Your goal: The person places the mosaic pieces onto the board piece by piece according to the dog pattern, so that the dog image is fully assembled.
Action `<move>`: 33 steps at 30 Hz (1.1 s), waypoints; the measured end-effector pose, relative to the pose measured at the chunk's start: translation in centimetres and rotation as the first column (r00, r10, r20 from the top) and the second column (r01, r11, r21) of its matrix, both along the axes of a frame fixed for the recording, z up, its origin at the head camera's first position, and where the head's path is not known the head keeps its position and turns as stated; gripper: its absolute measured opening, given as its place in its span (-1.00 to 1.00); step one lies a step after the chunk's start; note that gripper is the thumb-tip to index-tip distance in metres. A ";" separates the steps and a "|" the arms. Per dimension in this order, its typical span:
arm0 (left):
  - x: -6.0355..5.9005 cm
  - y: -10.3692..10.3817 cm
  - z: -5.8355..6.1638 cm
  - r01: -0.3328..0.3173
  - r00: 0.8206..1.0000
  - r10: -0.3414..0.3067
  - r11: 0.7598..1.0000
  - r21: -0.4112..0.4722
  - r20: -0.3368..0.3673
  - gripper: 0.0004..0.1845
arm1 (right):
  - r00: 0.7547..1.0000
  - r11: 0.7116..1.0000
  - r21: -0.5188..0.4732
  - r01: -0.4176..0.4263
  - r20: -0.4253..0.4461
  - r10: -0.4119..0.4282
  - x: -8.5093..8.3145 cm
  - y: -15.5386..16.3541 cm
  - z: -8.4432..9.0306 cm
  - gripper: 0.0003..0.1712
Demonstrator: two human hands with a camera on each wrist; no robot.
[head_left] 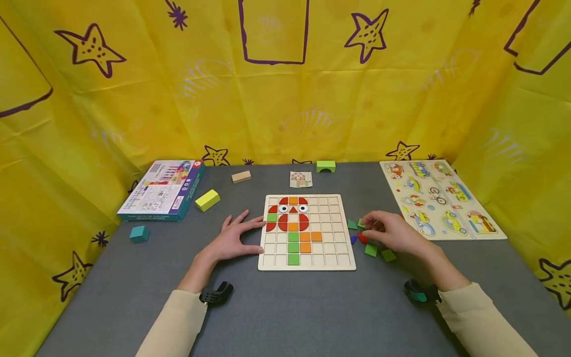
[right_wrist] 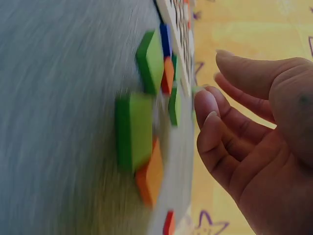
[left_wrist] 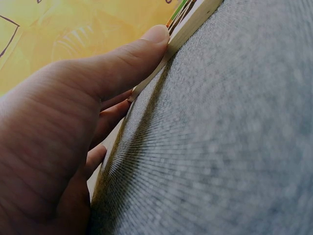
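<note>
A square wooden grid board [head_left: 327, 223] lies in mid-table, with red, orange, green and eye-patterned tiles forming a figure in its cells. My left hand [head_left: 234, 238] touches the board's left edge, its thumb and fingers spread; the left wrist view shows the thumb [left_wrist: 139, 54] against the rim. To the right of the board, my right hand [head_left: 392, 232] hovers over loose tiles, fingers loosely bent and thumb apart, with nothing visible between them. Around it lie green square tiles [head_left: 371, 250], a red tile [head_left: 363, 238], a blue tile [head_left: 354, 239] and a dark green tile [head_left: 352, 224].
A small picture card [head_left: 301, 179] and a green arch block [head_left: 325, 166] are behind the board. At left are a boxed set [head_left: 156, 191], a yellow block [head_left: 207, 200], a plain wooden block [head_left: 241, 177] and a teal cube [head_left: 140, 234]. A picture puzzle board [head_left: 439, 198] lies back right.
</note>
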State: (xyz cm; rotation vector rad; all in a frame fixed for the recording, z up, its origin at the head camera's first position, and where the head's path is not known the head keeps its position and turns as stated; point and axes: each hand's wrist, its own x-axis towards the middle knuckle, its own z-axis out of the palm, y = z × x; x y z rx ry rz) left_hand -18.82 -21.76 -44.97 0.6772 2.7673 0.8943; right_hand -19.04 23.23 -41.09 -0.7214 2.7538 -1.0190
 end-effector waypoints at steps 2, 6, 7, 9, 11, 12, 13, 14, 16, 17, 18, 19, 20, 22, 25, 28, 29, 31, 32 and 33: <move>0.0 0.0 0.0 0.001 1.000 -0.001 1.000 0.003 0.001 -0.17 | 1.000 1.000 0.005 0.007 0.008 -0.007 0.3 1.0 0.1 -0.76; 0.1 0.0 0.0 -0.001 1.000 0.001 1.000 0.007 -0.002 -0.18 | 1.000 1.000 0.027 0.009 -0.001 -0.009 0.6 2.7 -0.1 -0.75; 0.1 0.0 0.0 -0.001 1.000 0.001 1.000 0.006 -0.003 -0.18 | 1.000 0.999 0.036 0.006 0.002 -0.007 0.7 3.1 -0.1 -0.74; 0.1 0.0 -0.1 0.002 1.000 -0.002 1.000 0.004 -0.005 -0.18 | 1.000 0.999 0.052 0.000 0.010 0.000 0.9 3.7 -0.4 -0.72; 0.1 0.0 -0.1 0.003 1.000 -0.003 1.000 0.005 -0.008 -0.18 | 1.000 0.998 0.059 -0.008 0.020 0.007 1.0 4.2 -0.5 -0.71; 0.1 0.0 -0.1 0.003 1.000 -0.003 1.000 0.005 -0.007 -0.18 | 1.000 0.998 0.063 -0.011 0.024 0.010 1.1 4.4 -0.6 -0.70; 0.1 0.0 -0.1 0.004 1.000 -0.004 1.000 0.006 -0.007 -0.18 | 0.999 0.998 0.066 -0.011 0.031 0.009 1.2 4.6 -0.7 -0.70; 0.1 -0.1 -0.1 0.003 1.000 -0.003 1.000 0.007 -0.006 -0.17 | 0.999 0.997 0.070 -0.020 0.032 0.018 1.2 4.7 -0.8 -0.69; 0.1 -0.1 -0.1 0.001 1.000 -0.001 1.000 0.008 -0.001 -0.17 | 0.999 0.997 0.078 -0.026 0.034 0.023 1.3 4.8 -0.9 -0.70; 0.0 -0.1 -0.1 0.000 1.000 0.000 1.000 0.009 0.001 -0.17 | 0.999 0.996 0.083 -0.028 0.035 0.025 1.3 4.8 -1.0 -0.71; 0.0 -0.1 -0.1 0.000 1.000 0.000 1.000 0.008 0.002 -0.17 | 0.999 0.996 0.088 -0.032 0.038 0.029 1.3 4.8 -1.1 -0.73; 0.0 -0.2 -0.1 0.000 1.000 0.000 1.000 0.007 0.003 -0.17 | 0.999 0.995 0.091 -0.033 0.041 0.030 1.3 4.8 -1.2 -0.76; 0.0 -0.2 -0.2 -0.001 1.000 0.001 1.000 0.007 0.004 -0.17 | 0.999 0.995 0.094 -0.035 0.041 0.031 1.3 4.8 -1.3 -0.78; 0.0 -0.2 -0.2 -0.001 1.000 0.001 1.000 0.003 0.003 -0.17 | 0.999 0.995 0.097 -0.031 0.040 0.027 1.3 4.8 -1.4 -0.81; 0.0 -0.1 -0.3 0.002 1.000 -0.002 1.000 -0.002 -0.001 -0.17 | 0.999 0.994 0.109 -0.025 0.037 0.021 1.3 5.0 -1.4 -0.79; 0.0 -0.1 -0.3 0.006 1.000 -0.006 1.000 -0.004 -0.004 -0.17 | 0.999 0.991 0.130 -0.018 0.032 0.014 1.4 5.2 -1.4 -0.72; 0.0 -0.1 -0.3 0.005 1.000 -0.005 1.000 -0.003 -0.003 -0.17 | 0.999 0.991 0.134 -0.020 0.034 0.016 1.5 5.3 -1.3 -0.72; 0.0 -0.1 -0.3 0.004 1.000 -0.004 1.000 -0.001 -0.002 -0.17 | 0.999 0.990 0.136 -0.027 0.040 0.022 1.6 5.6 -1.2 -0.75; 0.0 -0.1 -0.3 0.003 1.000 -0.003 1.000 -0.001 -0.002 -0.17 | 0.999 0.991 0.131 -0.033 0.047 0.027 1.7 5.7 -1.2 -0.77; 0.0 -0.2 -0.3 0.002 1.000 -0.002 1.000 0.000 -0.002 -0.17 | 0.998 0.992 0.124 -0.039 0.053 0.033 1.7 5.7 -1.2 -0.79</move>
